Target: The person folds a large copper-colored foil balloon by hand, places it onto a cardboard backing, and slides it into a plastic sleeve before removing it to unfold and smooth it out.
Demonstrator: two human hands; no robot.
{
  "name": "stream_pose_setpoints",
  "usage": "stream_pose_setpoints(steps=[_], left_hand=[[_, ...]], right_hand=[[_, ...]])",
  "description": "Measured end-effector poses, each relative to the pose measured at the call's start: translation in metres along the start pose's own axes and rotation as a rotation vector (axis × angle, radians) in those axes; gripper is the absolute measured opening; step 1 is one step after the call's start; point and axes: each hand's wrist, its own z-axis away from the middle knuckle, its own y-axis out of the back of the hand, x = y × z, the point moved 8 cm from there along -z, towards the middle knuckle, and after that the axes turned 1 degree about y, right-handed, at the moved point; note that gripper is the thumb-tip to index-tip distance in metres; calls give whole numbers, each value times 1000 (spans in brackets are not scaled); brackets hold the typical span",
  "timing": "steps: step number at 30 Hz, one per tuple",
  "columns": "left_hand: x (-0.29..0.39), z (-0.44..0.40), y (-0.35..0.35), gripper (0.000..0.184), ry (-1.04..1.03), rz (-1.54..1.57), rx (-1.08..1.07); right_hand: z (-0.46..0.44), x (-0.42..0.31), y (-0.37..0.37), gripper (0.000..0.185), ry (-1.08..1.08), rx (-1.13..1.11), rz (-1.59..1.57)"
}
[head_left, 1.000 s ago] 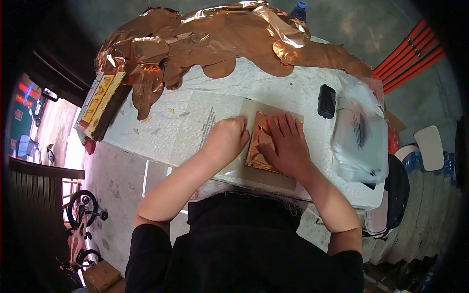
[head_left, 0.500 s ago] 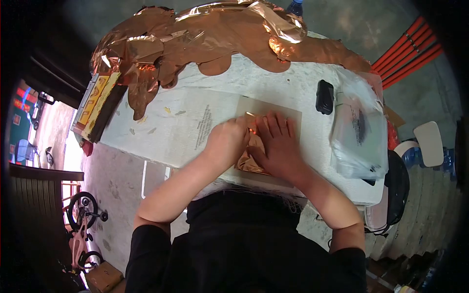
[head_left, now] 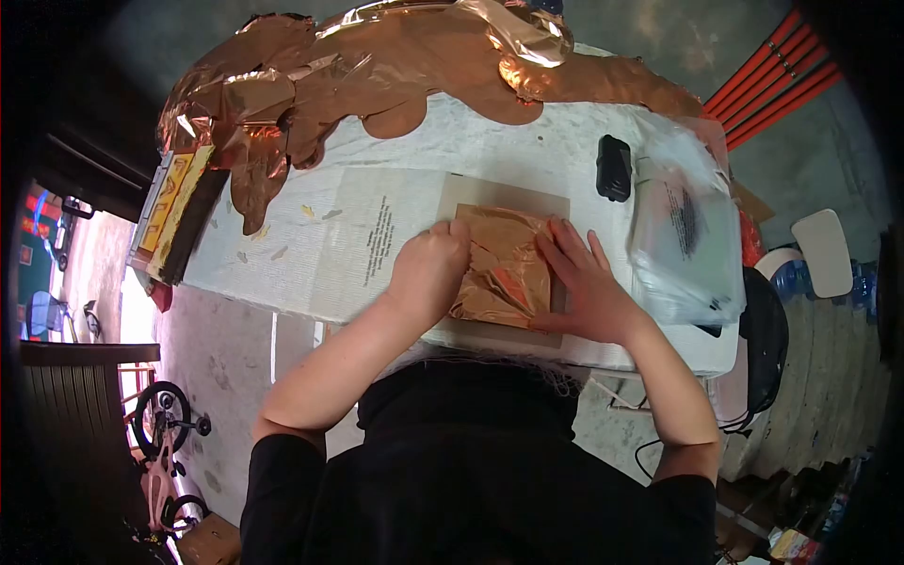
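A folded copper-coloured foil sheet (head_left: pixel 508 247) lies creased on a beige rectangle (head_left: pixel 556 209) in front of me. My left hand (head_left: pixel 431 270) is closed at the foil's left edge; what its curled fingers hold, if anything, is hidden. My right hand (head_left: pixel 591 290) is open, fingers spread, with its fingertips and thumb touching the foil's right edge. Left of the beige rectangle, a clear plastic bag (head_left: pixel 363 221) with printed text lies flat beneath my left forearm.
Large copper foil shapes (head_left: pixel 377 80) cover the far side of the white table (head_left: pixel 490 141). A black case (head_left: pixel 614 168) and a stack of clear bags (head_left: pixel 692 259) are on the right. A yellow-and-grey box (head_left: pixel 174 212) stands at the left edge.
My right hand has moved right, off the middle of the foil to its right edge, uncovering more of the foil. My left hand stays closed beside it. The view has shifted slightly.
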Motion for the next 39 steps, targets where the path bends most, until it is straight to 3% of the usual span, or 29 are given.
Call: stream_pose_setpoints(steps=[5, 13, 26, 29, 31, 34, 38, 39], left_hand=[[1, -2, 4, 22, 2, 56, -56], [-5, -7, 3, 13, 16, 222, -196], [-5, -8, 7, 20, 102, 348, -142], [-2, -7, 13, 18, 2, 294, -148], [-7, -3, 19, 18, 128, 543, -258], [-19, 0, 17, 22, 55, 394, -204], [-24, 5, 21, 32, 9, 449, -85], [-22, 5, 25, 39, -80, 289, -27]], right_hand=[[0, -1, 1, 109, 19, -48, 11], [0, -2, 0, 113, 24, -63, 20], [-2, -5, -4, 114, 5, -49, 34], [-1, -3, -4, 115, 8, -40, 43], [-1, -4, -3, 114, 29, -26, 30], [0, -7, -1, 113, 46, -12, 56], [0, -5, -3, 113, 57, -2, 88], [0, -4, -4, 113, 57, -1, 96]])
